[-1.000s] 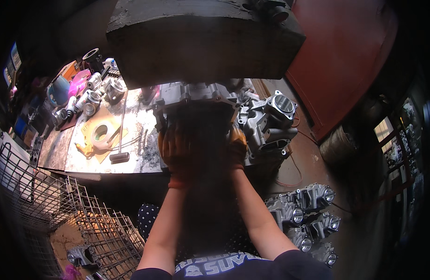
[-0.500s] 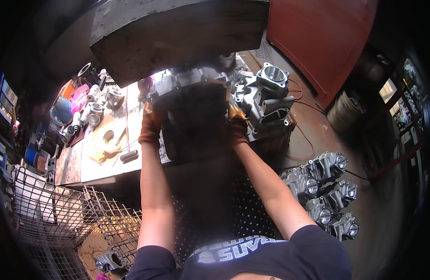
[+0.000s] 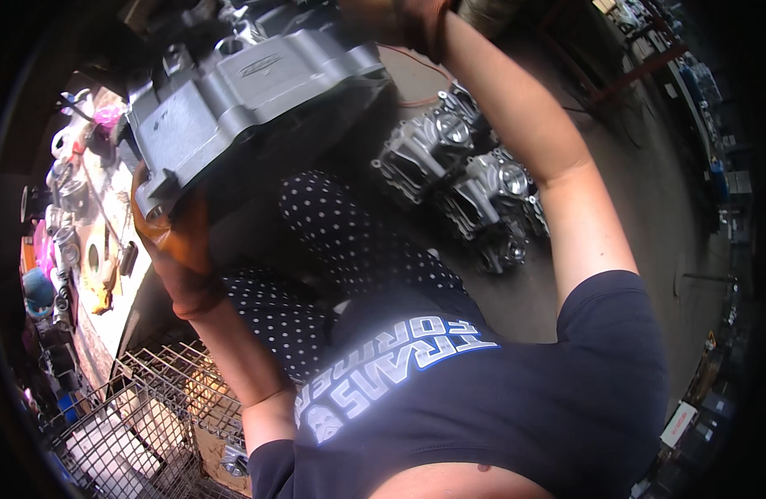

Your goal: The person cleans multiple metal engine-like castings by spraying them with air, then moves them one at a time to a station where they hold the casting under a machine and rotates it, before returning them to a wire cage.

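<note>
A large silver-grey metal casting [image 3: 258, 91], boxy with ribs and bolt bosses, is held up in front of me, tilted with its left end lower. My left hand [image 3: 182, 241], in an orange-brown work glove, grips its lower left corner from below. At the casting's right end is my right hand [image 3: 404, 23], gloved the same way and closed against it. The right fingers are dark and partly cut off by the upper edge. The casting's underside lies in deep shadow.
Several similar silver castings [image 3: 491, 187] stand on the floor to the right. At the lower left is a wire mesh basket [image 3: 138, 416] with a part inside. A workbench [image 3: 96, 337] on the left carries metal parts and a blue bowl [image 3: 39, 291]. A red hose [image 3: 416, 60] crosses the floor.
My view has swung right. The casting has come away from the bench in both hands and turned, its left end now lower and nearer. The castings on the bench are out of sight.
</note>
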`<control>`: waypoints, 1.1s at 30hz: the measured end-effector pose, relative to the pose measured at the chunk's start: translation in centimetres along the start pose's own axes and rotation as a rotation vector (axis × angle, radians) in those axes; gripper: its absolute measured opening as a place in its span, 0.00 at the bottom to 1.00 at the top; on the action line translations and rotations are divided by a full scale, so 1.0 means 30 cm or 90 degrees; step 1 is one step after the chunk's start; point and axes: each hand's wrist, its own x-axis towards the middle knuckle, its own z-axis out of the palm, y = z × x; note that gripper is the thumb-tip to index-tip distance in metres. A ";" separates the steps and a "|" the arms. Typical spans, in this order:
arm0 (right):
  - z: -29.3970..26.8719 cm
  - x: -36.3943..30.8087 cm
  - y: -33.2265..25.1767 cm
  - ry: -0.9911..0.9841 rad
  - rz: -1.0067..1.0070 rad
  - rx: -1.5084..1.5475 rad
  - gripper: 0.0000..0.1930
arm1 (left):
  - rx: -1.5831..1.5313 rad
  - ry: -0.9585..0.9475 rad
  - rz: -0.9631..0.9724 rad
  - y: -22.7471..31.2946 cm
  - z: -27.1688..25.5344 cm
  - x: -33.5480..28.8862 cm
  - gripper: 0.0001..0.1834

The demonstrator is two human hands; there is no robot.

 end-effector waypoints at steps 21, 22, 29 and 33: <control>0.427 -1.492 0.352 0.859 0.273 -0.536 0.28 | -0.080 -0.720 0.576 0.300 0.630 -0.275 0.27; 0.332 -1.533 0.423 0.908 0.390 -0.561 0.28 | -0.030 -0.690 0.526 0.265 0.592 -0.218 0.27; -0.155 -1.706 0.788 0.849 0.508 -0.747 0.30 | 0.238 -0.451 0.232 -0.071 0.212 0.011 0.23; -0.460 -1.793 0.924 0.813 0.537 -0.797 0.30 | 0.395 -0.440 0.327 -0.145 0.022 0.030 0.24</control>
